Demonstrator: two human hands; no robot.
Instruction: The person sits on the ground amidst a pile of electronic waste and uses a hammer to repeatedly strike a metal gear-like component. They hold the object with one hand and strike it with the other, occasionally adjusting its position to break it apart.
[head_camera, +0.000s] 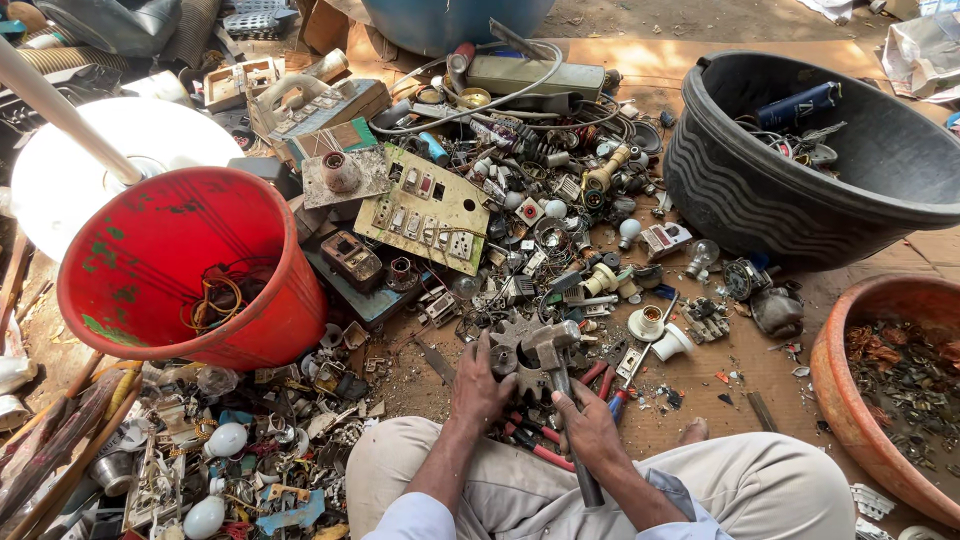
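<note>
Two hands busy amid scrap: right hand (590, 425) clenched round hammer (556, 372) handle, left hand (481, 385) gripping small metal part (503, 358) on gear (520, 345). Little free floor; red bucket (190, 265) left, black tub (800, 170) right, pliers (575, 405) underneath.

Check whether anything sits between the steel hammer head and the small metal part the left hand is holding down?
Nothing visible does: the steel hammer in the right hand sits right beside the small metal part that the left hand pins down.
</note>
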